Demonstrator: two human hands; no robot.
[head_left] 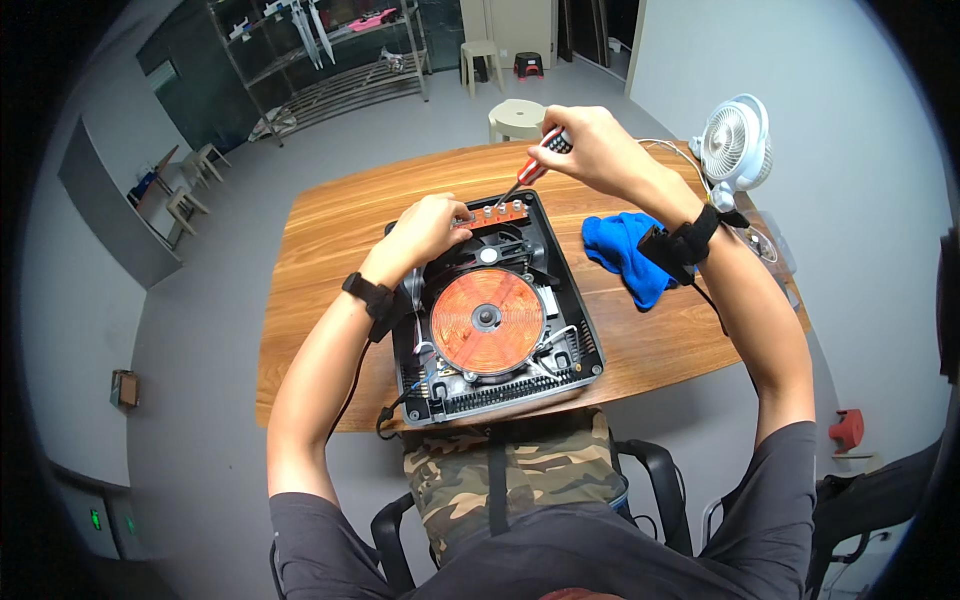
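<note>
You sit at a wooden table with rounded corners [330,225] on a grey floor; metal shelving [330,60] lines the far wall, with pale plastic stools [516,118] just beyond the table. An opened black induction cooker with a copper-coloured coil [488,322] lies in front of you. Your left hand [428,228] presses on its far edge beside an orange circuit strip [492,213]. Your right hand [590,145] grips a red-handled screwdriver [535,168], tip on that strip. A crumpled blue cloth [625,255] and a small white desk fan [735,143] sit to the right.
</note>
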